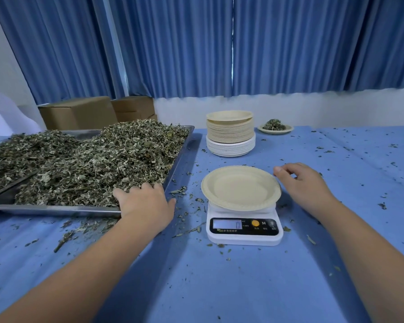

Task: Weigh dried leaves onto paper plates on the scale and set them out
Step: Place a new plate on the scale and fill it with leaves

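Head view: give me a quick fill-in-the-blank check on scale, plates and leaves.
1. The paper plate on the scale is ____.
2. The left hand touches the dried leaves heaped in the metal ____.
3. The filled plate stands to the ____ of the plate stack.
Missing: empty; tray; right.

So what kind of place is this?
Likely a small workroom for portioning dried herbs: a metal tray heaped with dried leaves, a digital scale, and a tall stack of paper plates.
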The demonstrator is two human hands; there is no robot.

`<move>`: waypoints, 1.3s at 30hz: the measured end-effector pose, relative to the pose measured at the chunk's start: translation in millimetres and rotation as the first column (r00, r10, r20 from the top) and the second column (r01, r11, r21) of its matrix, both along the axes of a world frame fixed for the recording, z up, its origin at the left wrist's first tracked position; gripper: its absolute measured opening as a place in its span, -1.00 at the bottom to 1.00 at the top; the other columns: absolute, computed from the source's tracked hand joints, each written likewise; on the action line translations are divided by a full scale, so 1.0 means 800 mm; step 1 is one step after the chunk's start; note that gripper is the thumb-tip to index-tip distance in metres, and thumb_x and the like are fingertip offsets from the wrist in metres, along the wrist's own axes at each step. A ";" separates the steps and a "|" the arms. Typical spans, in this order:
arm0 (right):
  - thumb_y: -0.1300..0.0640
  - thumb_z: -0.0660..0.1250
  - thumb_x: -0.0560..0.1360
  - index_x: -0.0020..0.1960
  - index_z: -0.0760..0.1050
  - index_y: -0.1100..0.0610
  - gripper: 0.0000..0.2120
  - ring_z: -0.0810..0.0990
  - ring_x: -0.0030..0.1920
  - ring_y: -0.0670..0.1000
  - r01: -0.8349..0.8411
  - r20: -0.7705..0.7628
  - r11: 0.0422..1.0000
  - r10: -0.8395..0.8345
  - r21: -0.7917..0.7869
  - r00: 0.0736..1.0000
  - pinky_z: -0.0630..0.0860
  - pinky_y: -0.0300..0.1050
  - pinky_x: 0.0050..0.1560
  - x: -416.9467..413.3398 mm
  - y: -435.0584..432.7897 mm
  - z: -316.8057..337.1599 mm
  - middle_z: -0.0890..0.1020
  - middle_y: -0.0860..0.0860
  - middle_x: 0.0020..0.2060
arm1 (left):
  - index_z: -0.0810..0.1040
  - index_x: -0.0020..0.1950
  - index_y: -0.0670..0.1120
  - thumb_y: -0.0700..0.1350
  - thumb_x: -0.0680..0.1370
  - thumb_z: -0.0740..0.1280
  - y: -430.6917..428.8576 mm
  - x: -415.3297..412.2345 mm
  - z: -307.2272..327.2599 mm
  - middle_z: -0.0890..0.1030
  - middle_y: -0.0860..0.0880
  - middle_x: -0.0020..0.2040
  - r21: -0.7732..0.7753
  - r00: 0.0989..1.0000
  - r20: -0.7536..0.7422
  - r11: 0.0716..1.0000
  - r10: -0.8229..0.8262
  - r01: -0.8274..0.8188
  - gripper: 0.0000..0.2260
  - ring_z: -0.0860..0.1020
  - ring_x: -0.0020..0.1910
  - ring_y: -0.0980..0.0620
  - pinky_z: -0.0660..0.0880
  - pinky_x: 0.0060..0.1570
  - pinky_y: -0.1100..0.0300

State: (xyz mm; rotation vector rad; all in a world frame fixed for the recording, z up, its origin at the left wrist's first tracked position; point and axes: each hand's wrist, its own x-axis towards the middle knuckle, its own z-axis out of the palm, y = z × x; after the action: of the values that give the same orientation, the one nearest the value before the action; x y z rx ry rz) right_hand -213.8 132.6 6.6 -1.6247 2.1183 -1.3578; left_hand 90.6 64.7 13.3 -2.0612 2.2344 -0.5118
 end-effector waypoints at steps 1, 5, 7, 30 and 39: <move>-0.06 0.21 0.59 -0.06 0.59 0.12 -0.70 0.44 -0.10 -0.24 0.000 -0.005 1.000 0.000 0.003 1.000 0.27 -0.26 -0.13 0.000 0.000 0.000 0.51 -0.18 -0.14 | 0.35 0.34 -0.02 0.31 0.58 -0.02 -0.001 0.000 0.000 0.45 -0.06 0.26 0.015 1.000 -0.018 1.000 -0.005 0.005 -0.47 0.47 0.21 -0.14 0.26 0.14 -0.15; -0.06 0.21 0.60 -0.06 0.59 0.13 -0.70 0.43 -0.11 -0.25 -0.002 -0.012 1.000 0.002 0.003 1.000 0.26 -0.25 -0.12 0.000 0.000 0.000 0.52 -0.16 -0.14 | 0.31 0.40 -0.04 0.40 0.54 -0.06 -0.009 0.004 0.002 0.39 -0.16 0.31 0.111 0.986 -0.163 0.994 0.018 0.000 -0.35 0.45 0.23 -0.22 0.35 0.13 -0.12; -0.06 0.21 0.60 -0.05 0.60 0.13 -0.69 0.44 -0.11 -0.23 -0.002 -0.008 1.000 0.002 0.005 1.000 0.26 -0.21 -0.07 -0.001 0.001 0.000 0.52 -0.15 -0.13 | 0.32 0.40 -0.05 0.39 0.54 -0.04 -0.012 0.006 0.003 0.40 -0.17 0.30 0.119 0.983 -0.183 0.993 0.014 0.008 -0.35 0.46 0.23 -0.23 0.40 0.10 -0.08; -0.08 0.20 0.60 -0.04 0.59 0.15 -0.67 0.47 0.00 -0.02 -0.003 -0.002 1.000 0.003 0.022 1.000 0.29 -0.15 0.01 0.000 0.003 0.001 0.54 -0.06 -0.06 | 0.44 -0.06 -0.06 0.34 0.55 0.11 -0.035 0.047 0.007 0.54 -0.01 -0.37 -0.056 0.857 -0.439 0.960 -0.269 0.273 -0.54 0.51 -0.41 0.06 0.32 -0.46 0.21; -0.07 0.19 0.60 -0.04 0.60 0.14 -0.67 0.47 -0.02 -0.02 -0.001 -0.018 1.000 0.001 0.031 1.000 0.28 -0.15 0.00 0.001 0.001 0.001 0.54 -0.07 -0.08 | 0.42 -0.29 -0.09 0.11 0.59 0.26 -0.056 0.049 0.018 0.53 -0.03 -0.44 -0.037 0.795 -0.560 0.966 -0.232 0.256 -0.65 0.45 -0.51 0.03 0.29 -0.50 0.23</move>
State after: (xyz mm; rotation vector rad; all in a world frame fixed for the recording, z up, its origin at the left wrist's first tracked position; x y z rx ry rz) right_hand -213.0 133.6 7.4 -1.6318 2.1374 -1.3079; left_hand 129.8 20.2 27.7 -2.1133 2.8199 0.1782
